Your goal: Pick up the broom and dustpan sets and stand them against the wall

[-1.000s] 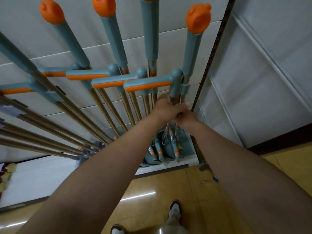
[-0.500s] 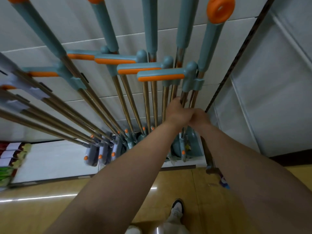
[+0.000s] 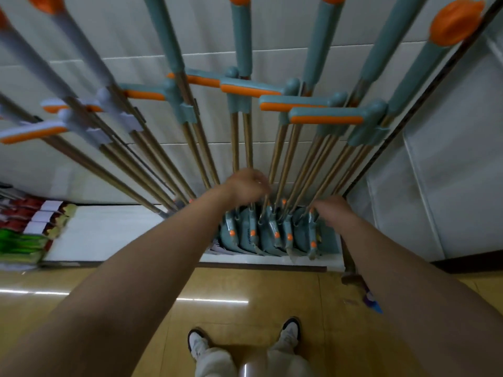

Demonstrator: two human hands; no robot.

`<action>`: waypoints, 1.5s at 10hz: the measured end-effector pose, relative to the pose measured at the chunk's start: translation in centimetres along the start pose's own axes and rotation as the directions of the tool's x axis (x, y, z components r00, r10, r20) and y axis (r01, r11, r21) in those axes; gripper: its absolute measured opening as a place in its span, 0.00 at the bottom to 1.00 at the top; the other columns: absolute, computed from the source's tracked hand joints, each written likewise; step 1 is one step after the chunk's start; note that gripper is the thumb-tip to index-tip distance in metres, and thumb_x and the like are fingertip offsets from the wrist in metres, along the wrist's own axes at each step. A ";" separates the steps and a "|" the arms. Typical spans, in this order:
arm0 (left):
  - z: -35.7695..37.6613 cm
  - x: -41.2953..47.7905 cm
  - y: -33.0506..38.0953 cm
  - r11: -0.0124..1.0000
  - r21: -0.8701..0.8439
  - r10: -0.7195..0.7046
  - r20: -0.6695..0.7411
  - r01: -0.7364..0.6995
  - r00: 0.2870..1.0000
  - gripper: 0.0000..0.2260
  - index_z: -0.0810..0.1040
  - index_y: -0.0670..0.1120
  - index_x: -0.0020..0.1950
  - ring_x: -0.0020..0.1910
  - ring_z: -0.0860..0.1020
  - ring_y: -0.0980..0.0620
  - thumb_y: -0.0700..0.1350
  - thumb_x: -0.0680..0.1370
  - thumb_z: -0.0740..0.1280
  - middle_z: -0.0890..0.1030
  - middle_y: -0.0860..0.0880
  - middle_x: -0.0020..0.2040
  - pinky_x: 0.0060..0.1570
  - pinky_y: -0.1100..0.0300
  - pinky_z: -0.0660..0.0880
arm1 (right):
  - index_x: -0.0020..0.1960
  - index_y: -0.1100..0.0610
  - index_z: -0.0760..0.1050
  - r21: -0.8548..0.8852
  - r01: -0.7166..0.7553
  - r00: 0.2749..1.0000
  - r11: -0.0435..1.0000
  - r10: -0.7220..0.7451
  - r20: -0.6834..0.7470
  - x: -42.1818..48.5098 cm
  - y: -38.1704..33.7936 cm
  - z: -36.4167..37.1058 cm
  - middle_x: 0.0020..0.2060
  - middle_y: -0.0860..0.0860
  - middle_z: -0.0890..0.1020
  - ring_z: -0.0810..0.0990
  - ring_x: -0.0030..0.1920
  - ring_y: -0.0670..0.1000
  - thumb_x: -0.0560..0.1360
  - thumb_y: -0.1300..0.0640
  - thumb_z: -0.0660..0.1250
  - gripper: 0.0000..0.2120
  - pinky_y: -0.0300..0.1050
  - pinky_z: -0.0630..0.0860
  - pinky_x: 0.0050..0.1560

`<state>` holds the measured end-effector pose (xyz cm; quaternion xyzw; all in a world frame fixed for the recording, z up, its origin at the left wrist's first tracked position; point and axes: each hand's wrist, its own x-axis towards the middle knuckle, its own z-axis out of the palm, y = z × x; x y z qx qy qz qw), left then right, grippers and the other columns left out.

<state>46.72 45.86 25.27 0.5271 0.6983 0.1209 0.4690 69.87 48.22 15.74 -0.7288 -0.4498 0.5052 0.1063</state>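
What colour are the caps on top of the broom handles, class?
Orange; the head view shows it best on the far-right cap.

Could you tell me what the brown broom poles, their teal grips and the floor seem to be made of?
The thin brown broom poles: streaky grain with a sheen, so wood or wood-print metal; I cannot tell which. The teal grips: smooth, evenly coloured, matte, probably moulded plastic. The yellow-brown floor: glossy, mirrors the lights, likely polished tile or laminate.
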 end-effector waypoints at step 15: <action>-25.2 -7.6 -23.1 0.838 -0.526 -0.287 -0.651 -0.145 0.703 0.26 0.66 0.47 0.75 0.62 0.77 0.44 0.41 0.78 0.69 0.77 0.46 0.64 0.63 0.47 0.75 | 0.71 0.45 0.70 0.058 0.506 0.859 0.860 -0.497 -0.119 -12.7 -20.1 21.2 0.70 0.45 0.73 0.77 0.66 0.54 0.76 0.57 0.68 0.25 0.60 0.76 0.64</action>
